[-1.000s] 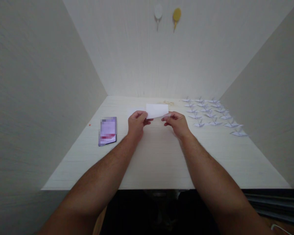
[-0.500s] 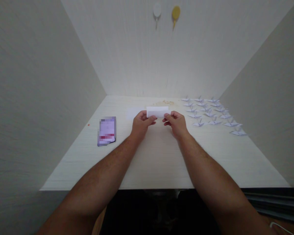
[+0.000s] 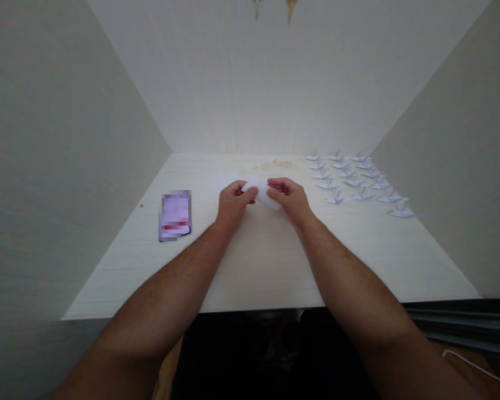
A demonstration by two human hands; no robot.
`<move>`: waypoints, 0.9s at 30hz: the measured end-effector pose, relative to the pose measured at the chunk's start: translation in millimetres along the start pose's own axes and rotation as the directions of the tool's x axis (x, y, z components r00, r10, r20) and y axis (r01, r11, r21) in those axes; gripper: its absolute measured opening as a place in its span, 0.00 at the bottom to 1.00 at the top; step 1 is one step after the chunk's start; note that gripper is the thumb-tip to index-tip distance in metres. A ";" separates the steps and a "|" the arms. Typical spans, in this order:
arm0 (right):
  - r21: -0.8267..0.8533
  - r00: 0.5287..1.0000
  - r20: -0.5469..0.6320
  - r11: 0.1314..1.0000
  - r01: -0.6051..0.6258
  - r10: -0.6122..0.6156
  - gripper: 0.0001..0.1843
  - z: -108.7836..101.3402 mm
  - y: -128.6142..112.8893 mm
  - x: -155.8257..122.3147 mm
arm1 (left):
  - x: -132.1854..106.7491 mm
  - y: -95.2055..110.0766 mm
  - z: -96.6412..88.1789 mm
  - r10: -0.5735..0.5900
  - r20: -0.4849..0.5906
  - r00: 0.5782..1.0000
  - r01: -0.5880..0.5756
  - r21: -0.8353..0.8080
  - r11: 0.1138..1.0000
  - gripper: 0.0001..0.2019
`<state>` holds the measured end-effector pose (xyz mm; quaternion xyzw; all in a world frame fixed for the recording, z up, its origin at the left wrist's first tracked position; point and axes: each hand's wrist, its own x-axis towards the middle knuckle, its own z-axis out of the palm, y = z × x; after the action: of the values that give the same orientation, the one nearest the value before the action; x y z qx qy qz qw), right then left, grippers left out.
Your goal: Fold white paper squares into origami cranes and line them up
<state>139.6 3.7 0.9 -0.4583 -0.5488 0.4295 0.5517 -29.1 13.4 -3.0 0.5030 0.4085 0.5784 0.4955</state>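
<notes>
A folded piece of white paper (image 3: 263,191) is held between my two hands above the white table, tilted with its right end lower. My left hand (image 3: 235,201) pinches its left end, thumb on top. On the right side my right hand (image 3: 289,195) grips the paper, with the thumb on its face and the fingers at the upper edge. Part of the paper is hidden by the fingers. Behind my left hand, pale sheets of paper (image 3: 220,180) lie on the table, hard to tell from its surface.
Rows of white folded paper cranes (image 3: 354,182) stand at the back right of the table (image 3: 266,266). A phone-like flat object (image 3: 175,215), blurred out, lies at the left. Brownish bits (image 3: 281,164) are near the back wall. Walls enclose three sides. A white cable (image 3: 475,364) hangs lower right.
The paper has turned from level to tilted, its right end now lower. My right hand has shifted its grip on it. The camera view has dipped slightly.
</notes>
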 end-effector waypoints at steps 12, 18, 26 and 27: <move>-0.041 0.999 0.023 0.999 -0.023 0.024 0.11 3.3 -2.0 -7.0 | -0.4 -4.5 1.5 0.001 0.004 1.000 -0.001 0.026 1.000 0.11; -0.040 1.000 0.019 0.999 -0.025 0.025 0.10 3.5 -0.8 -6.7 | -1.2 -4.5 1.6 -0.008 -0.007 1.000 0.009 0.044 0.999 0.10; -0.045 1.000 0.013 0.999 -0.010 0.011 0.08 4.6 -1.1 -6.9 | -0.6 -5.8 1.9 0.009 -0.009 1.000 -0.009 0.052 0.999 0.10; -0.048 1.000 0.009 0.999 -0.008 0.008 0.08 4.7 -1.2 -6.9 | -0.7 -5.5 2.1 0.007 -0.012 1.000 -0.006 0.051 0.999 0.10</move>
<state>134.7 -3.1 0.5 -0.4715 -0.5596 0.4207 0.5362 -26.2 13.6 -8.1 0.5134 0.4243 0.5725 0.4782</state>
